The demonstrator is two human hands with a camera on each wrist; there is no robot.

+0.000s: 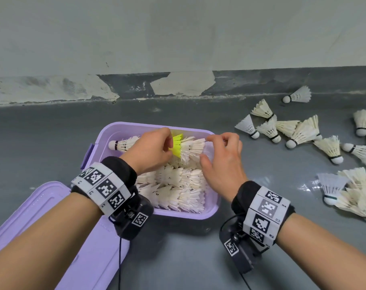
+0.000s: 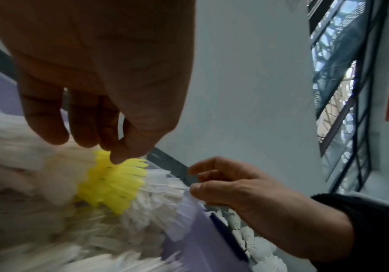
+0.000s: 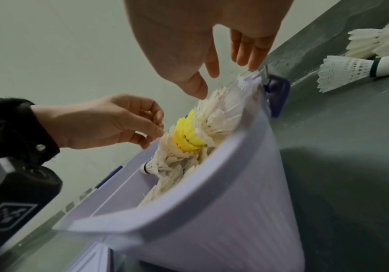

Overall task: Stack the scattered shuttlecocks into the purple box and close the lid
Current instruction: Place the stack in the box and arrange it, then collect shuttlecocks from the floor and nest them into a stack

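From the head view, both hands work over the purple box [image 1: 119, 130], left hand [image 1: 150, 149] at the yellow shuttlecock [image 1: 177, 145], right hand [image 1: 221, 162] at the far end of the top stack; the lid [image 1: 42, 208] lies off, loose shuttlecocks [image 1: 299, 132] wait on the floor. Left wrist: fingertips [image 2: 119, 156] curl onto the yellow skirt, lightly pinching. Right wrist: fingers [image 3: 244, 53] hang apart above the white feathers, clamping nothing. Risk, I'd say: push unevenly and that raised stack buckles, or it sits proud and blocks the lid.
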